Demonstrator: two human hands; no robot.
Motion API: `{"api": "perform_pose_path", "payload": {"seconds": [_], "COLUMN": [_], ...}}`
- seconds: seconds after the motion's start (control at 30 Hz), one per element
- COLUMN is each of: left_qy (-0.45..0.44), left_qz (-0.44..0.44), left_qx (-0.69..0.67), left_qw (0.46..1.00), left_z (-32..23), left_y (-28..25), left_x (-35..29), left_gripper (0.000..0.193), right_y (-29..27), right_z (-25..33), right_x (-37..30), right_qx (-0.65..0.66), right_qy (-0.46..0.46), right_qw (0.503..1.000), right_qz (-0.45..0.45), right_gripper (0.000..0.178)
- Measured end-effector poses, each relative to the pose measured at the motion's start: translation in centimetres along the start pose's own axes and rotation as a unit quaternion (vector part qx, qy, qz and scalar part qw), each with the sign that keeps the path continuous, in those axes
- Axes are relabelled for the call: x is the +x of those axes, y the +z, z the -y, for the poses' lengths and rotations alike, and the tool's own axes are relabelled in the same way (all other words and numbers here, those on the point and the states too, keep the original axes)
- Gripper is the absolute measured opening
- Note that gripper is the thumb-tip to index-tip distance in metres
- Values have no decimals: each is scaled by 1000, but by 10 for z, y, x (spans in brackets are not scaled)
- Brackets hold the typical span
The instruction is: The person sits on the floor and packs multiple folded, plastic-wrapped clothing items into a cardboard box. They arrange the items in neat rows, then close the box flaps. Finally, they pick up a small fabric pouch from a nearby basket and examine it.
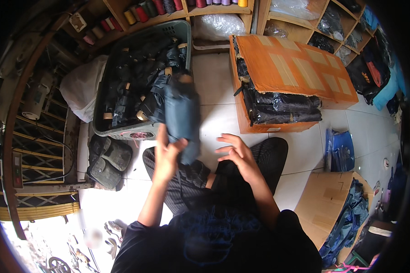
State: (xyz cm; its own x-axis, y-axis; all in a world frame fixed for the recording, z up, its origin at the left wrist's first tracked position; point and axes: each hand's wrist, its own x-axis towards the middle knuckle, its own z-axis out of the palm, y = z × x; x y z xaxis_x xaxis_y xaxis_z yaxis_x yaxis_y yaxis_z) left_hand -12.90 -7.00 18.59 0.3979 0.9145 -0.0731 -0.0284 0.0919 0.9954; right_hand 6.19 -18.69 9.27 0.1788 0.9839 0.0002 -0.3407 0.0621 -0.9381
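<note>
Dark blue-grey cloth or plastic, rolled into a thick elongated bundle [182, 113], is gripped near its lower end by the left hand [168, 152], with the thumb laid along one side. The bundle is blurred, and is held above the floor at the near right corner of a grey-green plastic basket [118, 133]; whether the rim is touched cannot be told. By the right hand [239, 157] nothing is held: it is raised to the right of the bundle, well apart from it, with its fingers bent and spread.

The basket is filled with dark rolled bundles [141, 68], by some of which brown end pieces are shown. To the far right, a large orange-brown cardboard box [287, 63], patched with strips of tan tape, is set on the white tiled floor [212, 82]; black plastic-wrapped bundles [284, 109] are stacked along its near side. A flat blue plastic-wrapped packet [340, 150] is placed further right, and nearer, blue fabric [351, 218] is held in a plain brown cardboard box [323, 200]. On the left, a dark pouched bag [109, 161] is laid just beside the basket. Coloured thread spools [143, 12] are lined up on the wooden shelves at the far side.
</note>
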Motion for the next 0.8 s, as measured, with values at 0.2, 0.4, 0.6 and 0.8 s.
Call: {"api": "perform_pose_path", "payload": {"seconds": [0.2,0.4,0.6,0.8], "left_qy": [126,-33,34,134], "left_qz": [92,89,152,197], "left_qx": [76,3,-60,89], "left_qw": [985,995,986,967], "left_z": [63,81,98,97], "left_y": [39,2,12,41], "left_x": [-27,-24,-29,-41], "left_gripper": [53,31,99,106], "right_y": [31,15,-3,5], "right_z": [-3,-33,-53,-47], "right_x": [8,-6,-20,-19], "right_qx": [44,183,289,382], "right_qy": [42,115,117,98], "right_qw": [998,975,950,917], "right_qz": [-33,-47,16,61], "right_gripper": [73,69,66,76]}}
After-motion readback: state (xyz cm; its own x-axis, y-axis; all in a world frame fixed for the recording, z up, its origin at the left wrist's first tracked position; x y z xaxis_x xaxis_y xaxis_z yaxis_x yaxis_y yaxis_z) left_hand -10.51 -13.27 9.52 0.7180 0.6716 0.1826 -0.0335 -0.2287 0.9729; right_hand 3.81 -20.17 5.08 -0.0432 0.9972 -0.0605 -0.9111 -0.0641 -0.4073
